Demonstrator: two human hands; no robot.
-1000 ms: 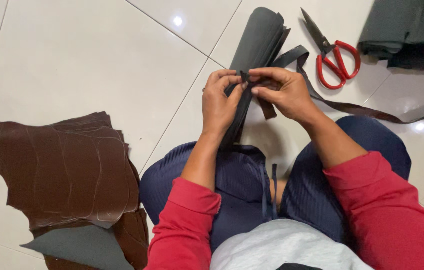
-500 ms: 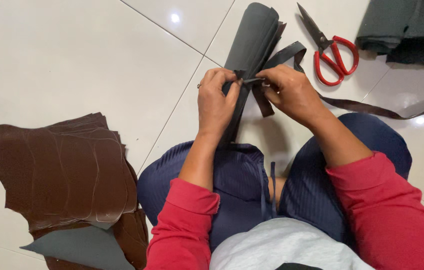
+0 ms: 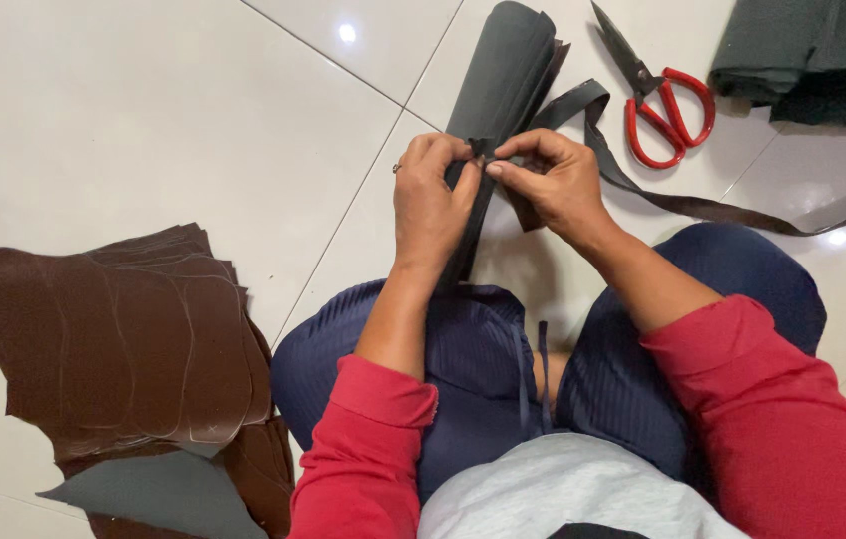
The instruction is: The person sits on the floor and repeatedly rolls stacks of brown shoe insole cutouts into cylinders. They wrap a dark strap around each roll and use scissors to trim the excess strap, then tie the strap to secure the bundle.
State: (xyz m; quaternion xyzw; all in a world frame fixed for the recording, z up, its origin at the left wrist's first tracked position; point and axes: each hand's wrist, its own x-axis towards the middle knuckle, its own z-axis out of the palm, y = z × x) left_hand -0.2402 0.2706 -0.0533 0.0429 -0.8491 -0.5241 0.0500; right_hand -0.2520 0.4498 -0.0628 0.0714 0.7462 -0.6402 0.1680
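Pinching together at the roll's middle, our left hand [image 3: 430, 200] and right hand [image 3: 555, 180] both grasp the thin dark strap [image 3: 642, 195] where it crosses the rolled dark sheet [image 3: 503, 90], fingertips closed tight on it. Compared with a second ago, our hands sit closer, thumbs nearly touching, and the strap end looks drawn in snug against the roll; we judge a tie is being cinched. The roll lies on the white tiled floor [image 3: 143, 120], running from our lap outward. Red-handled scissors [image 3: 662, 105] rest just beside it, right. A stack of brown leather pieces [image 3: 113, 339] lies well apart, left.
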